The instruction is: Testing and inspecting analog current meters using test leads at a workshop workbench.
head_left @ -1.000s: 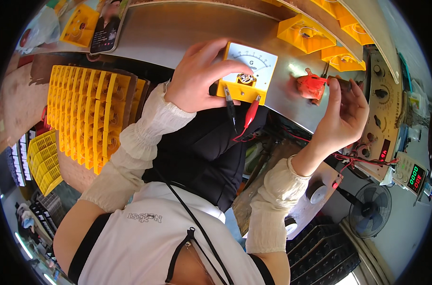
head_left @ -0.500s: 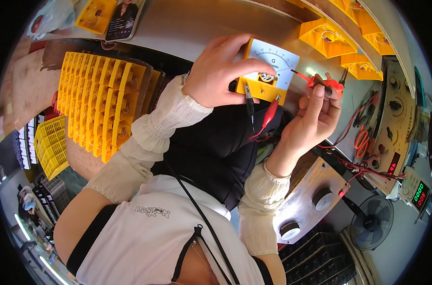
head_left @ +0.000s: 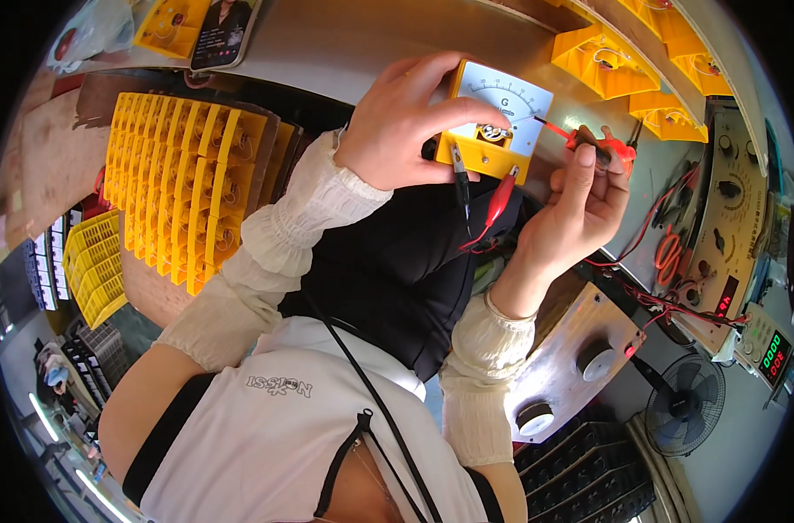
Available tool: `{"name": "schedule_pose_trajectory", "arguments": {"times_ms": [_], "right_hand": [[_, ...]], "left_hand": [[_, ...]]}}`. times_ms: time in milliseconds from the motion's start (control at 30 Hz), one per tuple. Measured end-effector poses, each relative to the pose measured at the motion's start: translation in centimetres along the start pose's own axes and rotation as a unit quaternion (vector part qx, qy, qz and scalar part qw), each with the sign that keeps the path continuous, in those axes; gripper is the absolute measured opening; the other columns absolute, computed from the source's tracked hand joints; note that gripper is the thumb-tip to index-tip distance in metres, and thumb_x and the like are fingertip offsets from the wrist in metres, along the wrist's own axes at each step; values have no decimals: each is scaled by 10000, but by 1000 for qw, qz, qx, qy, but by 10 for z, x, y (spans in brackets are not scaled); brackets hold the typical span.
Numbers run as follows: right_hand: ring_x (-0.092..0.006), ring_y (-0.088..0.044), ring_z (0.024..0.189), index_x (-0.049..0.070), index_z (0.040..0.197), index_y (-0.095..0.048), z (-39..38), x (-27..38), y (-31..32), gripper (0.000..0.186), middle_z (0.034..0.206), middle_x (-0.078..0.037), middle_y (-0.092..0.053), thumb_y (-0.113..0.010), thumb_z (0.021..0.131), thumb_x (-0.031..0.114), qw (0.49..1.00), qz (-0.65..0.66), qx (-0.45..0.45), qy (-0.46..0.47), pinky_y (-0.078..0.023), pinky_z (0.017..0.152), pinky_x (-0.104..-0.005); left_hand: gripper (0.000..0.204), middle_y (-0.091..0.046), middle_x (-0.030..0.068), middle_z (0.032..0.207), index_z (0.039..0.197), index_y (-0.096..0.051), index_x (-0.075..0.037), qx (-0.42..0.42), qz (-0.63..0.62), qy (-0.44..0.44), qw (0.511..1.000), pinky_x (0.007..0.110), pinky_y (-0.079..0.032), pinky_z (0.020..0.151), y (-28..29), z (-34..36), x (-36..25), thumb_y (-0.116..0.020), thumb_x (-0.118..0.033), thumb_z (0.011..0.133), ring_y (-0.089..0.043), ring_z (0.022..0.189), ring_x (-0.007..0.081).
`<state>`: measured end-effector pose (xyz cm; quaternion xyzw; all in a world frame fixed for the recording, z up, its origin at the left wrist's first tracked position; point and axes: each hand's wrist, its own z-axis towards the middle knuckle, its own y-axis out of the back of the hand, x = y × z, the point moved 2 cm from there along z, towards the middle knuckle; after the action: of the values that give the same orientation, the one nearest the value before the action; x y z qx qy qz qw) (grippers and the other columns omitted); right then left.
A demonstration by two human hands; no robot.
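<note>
Head: mechanism (head_left: 494, 134) inside yellow meter (head_left: 521, 132)

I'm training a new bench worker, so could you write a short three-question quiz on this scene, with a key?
1. True or false: the left hand is empty.
2. Short answer: what colour is the clip nearest the right hand?
3. Choose one. The red-shafted tool has its tip nearest: a) the fan; b) the yellow meter; c) the phone.

Key: 1 false; 2 red; 3 b.

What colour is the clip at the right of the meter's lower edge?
The clip is red; it shows best in the head view.
</note>
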<state>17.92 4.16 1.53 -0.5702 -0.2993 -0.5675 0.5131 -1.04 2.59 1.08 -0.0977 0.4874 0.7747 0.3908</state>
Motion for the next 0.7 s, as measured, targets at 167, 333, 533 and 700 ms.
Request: {"name": "schedule_pose_trajectory", "arguments": {"times_ms": [167, 333, 533, 700], "right_hand": [[-95, -629, 814, -3, 1134, -539, 0, -1, 0, 307, 1019, -146, -694, -706, 888, 73, 1000, 0, 2, -1, -418, 566, -177], [-92, -628, 808, -5, 1135, -542, 0, 0, 0, 302, 1019, -143, -695, -702, 892, 77, 1000, -3, 3, 3, -416, 561, -178], [-76, -606, 770, -9, 1140, -542, 0, -1, 0, 300, 1011, -137, -694, -694, 901, 87, 1000, 9, -19, 6, -405, 545, -175], [-69, -588, 744, -10, 1144, -544, 0, -2, 1, 288, 1004, -131, -693, -682, 908, 80, 999, 4, -32, 18, -398, 541, -171]], "left_hand": [[612, -559, 84, 1273, 1087, -700, -229, -14, 1, -6, 1000, 400, -439, 936, 0, 0, -1, -888, -189, 506, -572, 1120, 296], [610, -560, 81, 1270, 1086, -702, -225, -8, -4, -3, 1000, 403, -436, 938, 0, 0, 0, -889, -193, 506, -572, 1119, 293], [606, -563, 74, 1270, 1088, -703, -229, -3, 1, 2, 1000, 403, -432, 943, 0, 0, 0, -889, -199, 512, -569, 1126, 287], [592, -557, 74, 1283, 1085, -704, -241, -1, 14, 0, 1000, 402, -429, 948, -1, -1, 0, -893, -221, 524, -562, 1143, 286]]}}
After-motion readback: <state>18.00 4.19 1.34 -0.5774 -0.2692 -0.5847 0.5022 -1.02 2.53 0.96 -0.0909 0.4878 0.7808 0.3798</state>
